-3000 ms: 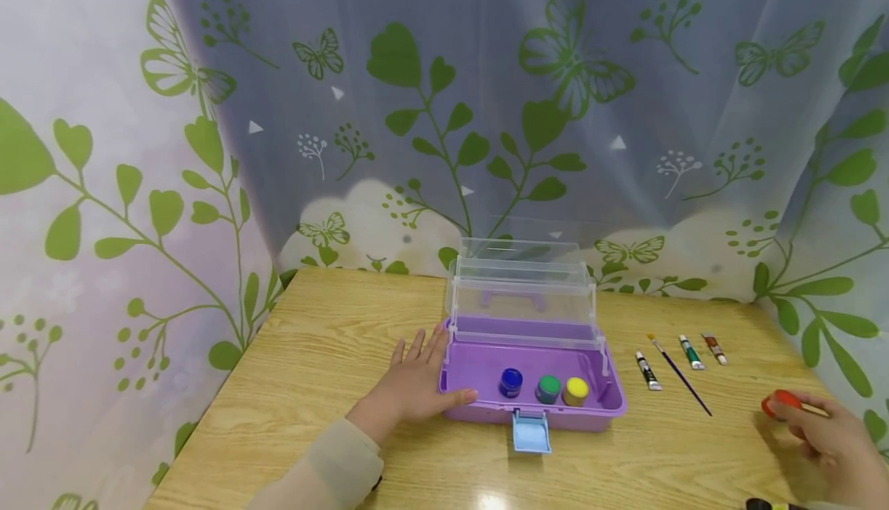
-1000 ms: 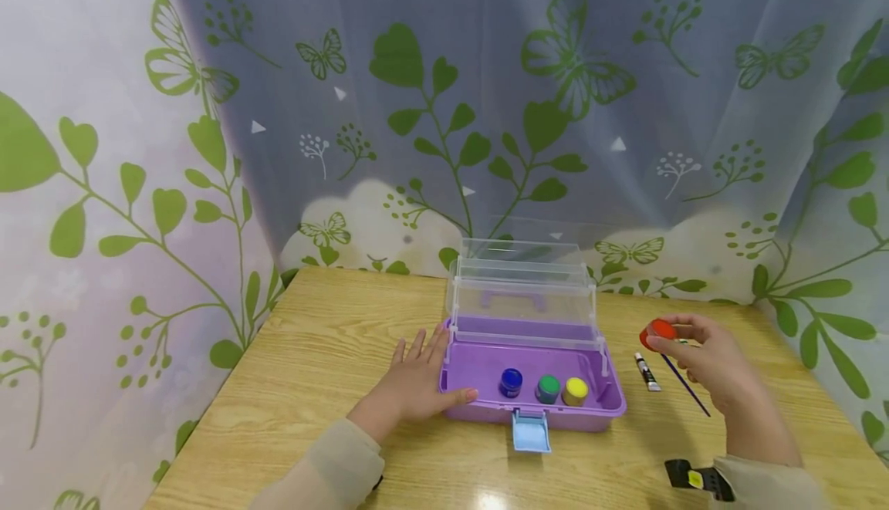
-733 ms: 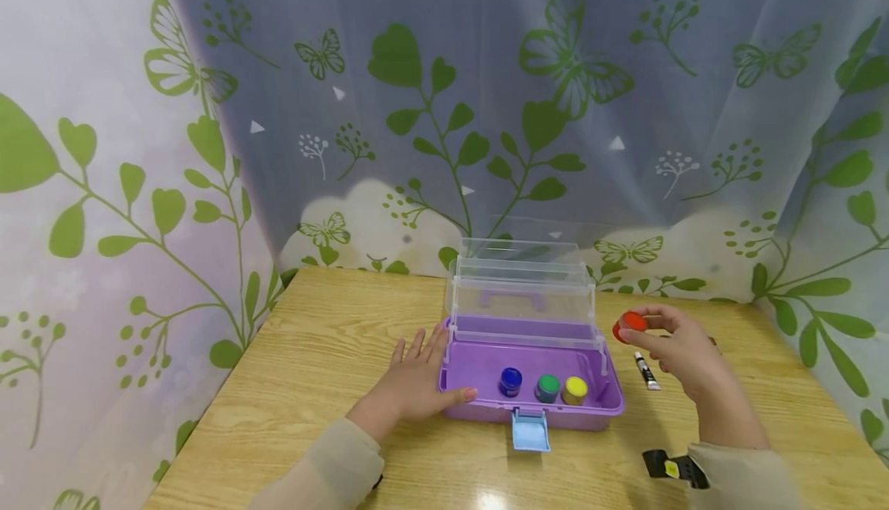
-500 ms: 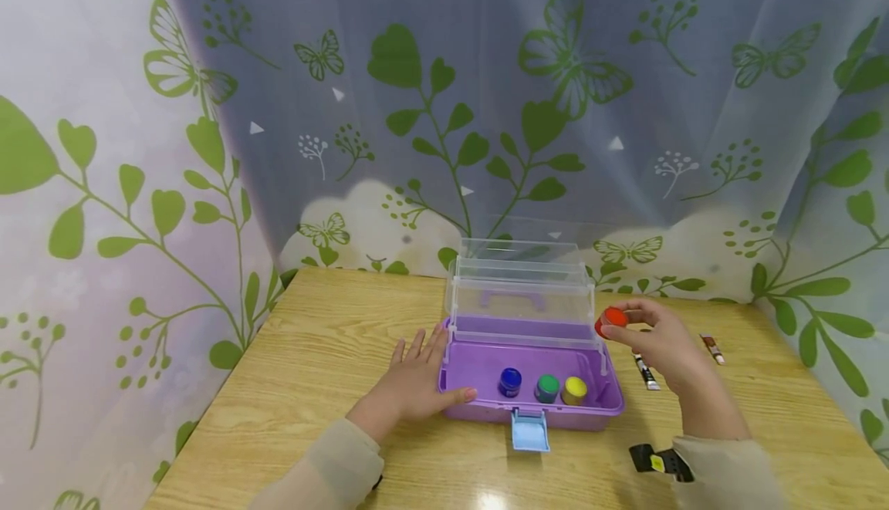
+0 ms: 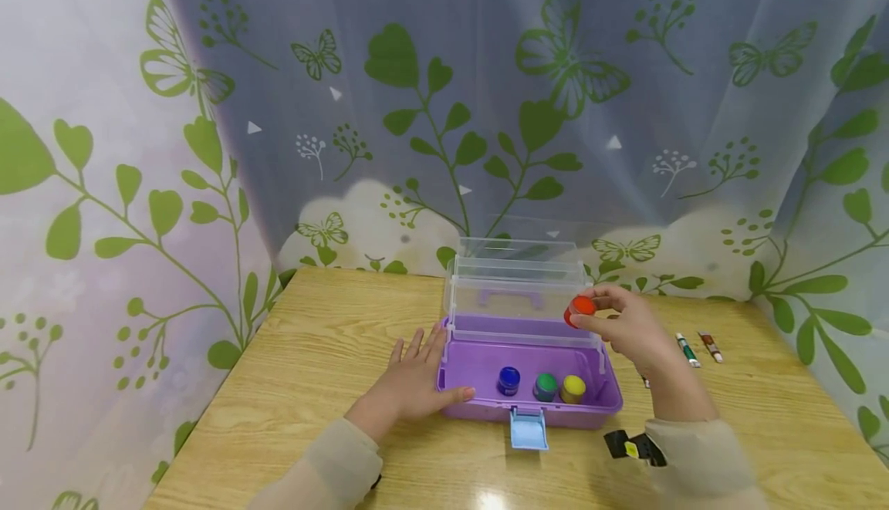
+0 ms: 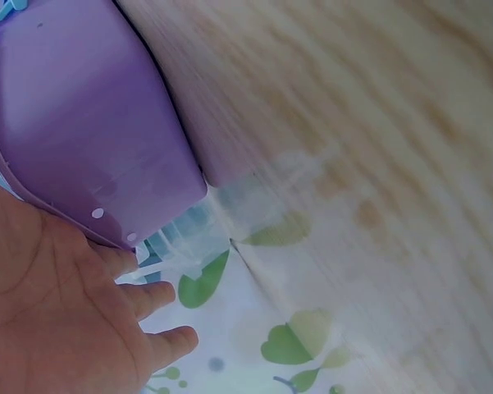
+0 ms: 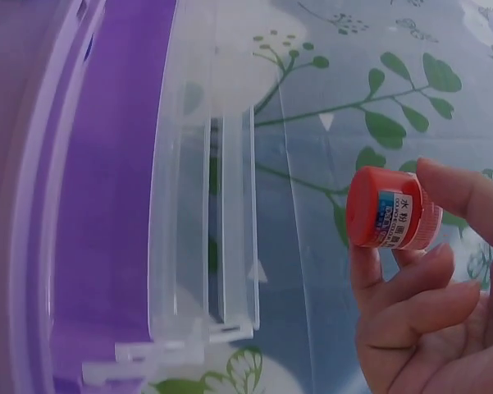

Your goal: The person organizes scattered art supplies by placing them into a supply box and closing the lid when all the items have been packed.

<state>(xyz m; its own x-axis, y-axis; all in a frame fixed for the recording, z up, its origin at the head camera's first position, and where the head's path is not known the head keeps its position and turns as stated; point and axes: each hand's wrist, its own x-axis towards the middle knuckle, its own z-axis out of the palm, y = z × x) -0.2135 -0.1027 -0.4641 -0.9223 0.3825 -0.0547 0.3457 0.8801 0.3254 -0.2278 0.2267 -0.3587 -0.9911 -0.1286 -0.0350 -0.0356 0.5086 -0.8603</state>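
Observation:
A small red paint jar (image 5: 580, 310) with a printed label is pinched between the thumb and fingers of my right hand (image 5: 630, 330). It hangs over the back right of a purple box (image 5: 479, 359), overlapping the raised clear trays in the head view. My left hand (image 5: 417, 383) lies with spread fingers against the box's left end, thumb over the front rim. Inside the box stand a blue paint jar (image 5: 509, 380), a green paint jar (image 5: 545, 386) and a yellow paint jar (image 5: 572, 389). The right wrist view shows the red jar (image 7: 394, 209) tilted on its side.
Clear trays and a clear lid (image 5: 517, 294) stand raised at the box's back. A light blue latch (image 5: 529, 430) hangs down in front. To the right lie a green paint tube (image 5: 687, 350) and a brown-red paint tube (image 5: 711, 346); my right forearm hides most of a black tube.
My right hand has carried the red jar from the table's right side leftward to above the box. My left hand has stayed on the box's left end.

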